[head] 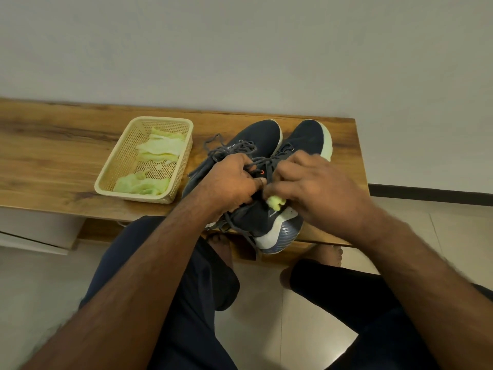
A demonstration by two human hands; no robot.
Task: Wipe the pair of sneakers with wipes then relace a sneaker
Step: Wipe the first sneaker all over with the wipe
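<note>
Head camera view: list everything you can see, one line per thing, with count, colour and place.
sneakers: two, dark grey with white soles, side by side on the table's right part, heels at the near edge
laces: dark grey, loose over the left sneaker
basket: one, cream, perforated, on the table left of the sneakers
wipes in basket: pale green, crumpled, count unclear
held wipe: one, pale green, bunched against a sneaker's collar
table: one, brown wood, against the wall
wall: grey-white
floor: light tiles
bare feet: two, under the table
left hand: gripping the sneaker
right hand: gripping the held wipe
</note>
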